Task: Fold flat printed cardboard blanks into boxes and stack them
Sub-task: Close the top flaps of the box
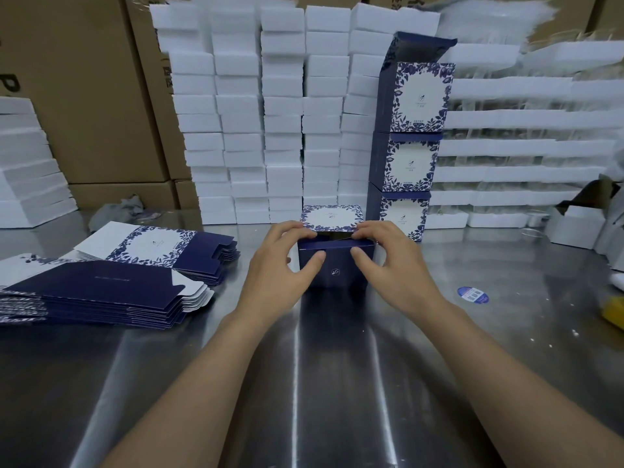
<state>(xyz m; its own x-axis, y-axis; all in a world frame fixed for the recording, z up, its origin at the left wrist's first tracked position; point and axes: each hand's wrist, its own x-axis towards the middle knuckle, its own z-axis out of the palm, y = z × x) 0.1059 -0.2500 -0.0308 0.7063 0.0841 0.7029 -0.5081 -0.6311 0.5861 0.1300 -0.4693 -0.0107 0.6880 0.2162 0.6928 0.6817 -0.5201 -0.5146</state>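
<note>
**Closing the box flap**

I see the navy box [332, 265] upright on the steel surface [337, 366], just before the stack of finished boxes [410, 143]. My left hand [287, 261] and right hand [388, 261] grip its upper corners, fingers curled over the rim, thumbs on the front, steadying it while the flap tucks in. Flat blanks [111, 285] wait left, within reach.

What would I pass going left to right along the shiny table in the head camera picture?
Pile of flat printed blanks → left hand → half-folded blue box → right hand → round blue sticker → yellow object at the right edge.
</note>
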